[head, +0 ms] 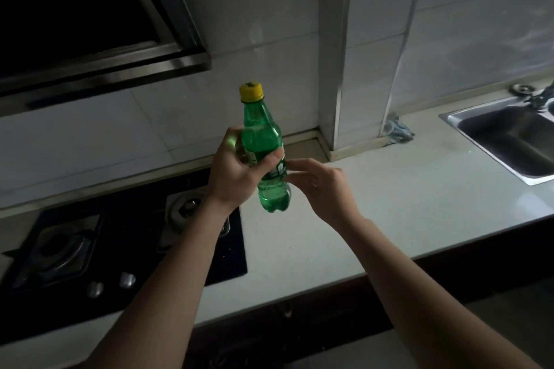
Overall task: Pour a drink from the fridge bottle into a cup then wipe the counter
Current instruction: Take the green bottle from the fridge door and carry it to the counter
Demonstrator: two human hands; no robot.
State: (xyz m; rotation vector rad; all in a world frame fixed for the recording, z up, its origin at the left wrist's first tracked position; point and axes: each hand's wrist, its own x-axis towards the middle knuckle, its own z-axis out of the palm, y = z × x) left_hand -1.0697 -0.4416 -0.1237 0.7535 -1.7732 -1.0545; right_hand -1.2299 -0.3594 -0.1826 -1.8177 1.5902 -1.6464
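A green plastic bottle (263, 141) with a yellow cap (251, 91) is held upright above the white counter (374, 213), the cap still on. My left hand (236, 171) grips the bottle around its middle, thumb across the label. My right hand (320, 186) is just to the right of the bottle's lower half, fingers relaxed and fingertips close to or touching the label. A crumpled blue-grey cloth (397, 130) lies on the counter at the wall corner. No cup is in view.
A black gas hob (120, 249) with two burners and two knobs lies on the left. A range hood (99, 39) hangs above it. A steel sink (509, 141) with a tap is at the far right. A tiled pillar (332, 69) juts from the wall.
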